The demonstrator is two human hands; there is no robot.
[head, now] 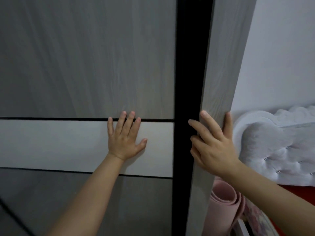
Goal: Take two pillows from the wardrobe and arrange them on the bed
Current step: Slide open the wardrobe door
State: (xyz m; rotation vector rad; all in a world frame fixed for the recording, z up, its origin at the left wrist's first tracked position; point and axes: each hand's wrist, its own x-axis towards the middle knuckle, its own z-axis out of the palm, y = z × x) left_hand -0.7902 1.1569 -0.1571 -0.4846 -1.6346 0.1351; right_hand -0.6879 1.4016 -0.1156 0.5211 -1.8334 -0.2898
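Observation:
A grey wood-grain wardrobe fills the view. Its left door (85, 65) is closed, with a pale band across the middle. My left hand (126, 137) lies flat on that band, fingers spread, holding nothing. The right door (219, 65) stands partly swung out, leaving a dark gap (190, 65) between the doors. My right hand (213, 147) grips the edge of the right door, with the thumb on the outer face and fingers curled around the edge. No pillows are visible; the wardrobe's inside is black.
A white tufted headboard (276, 150) stands at the right against a pale wall, with a strip of red bedding (300, 193) below it. A rolled pink mat (225, 201) leans between the wardrobe and the bed.

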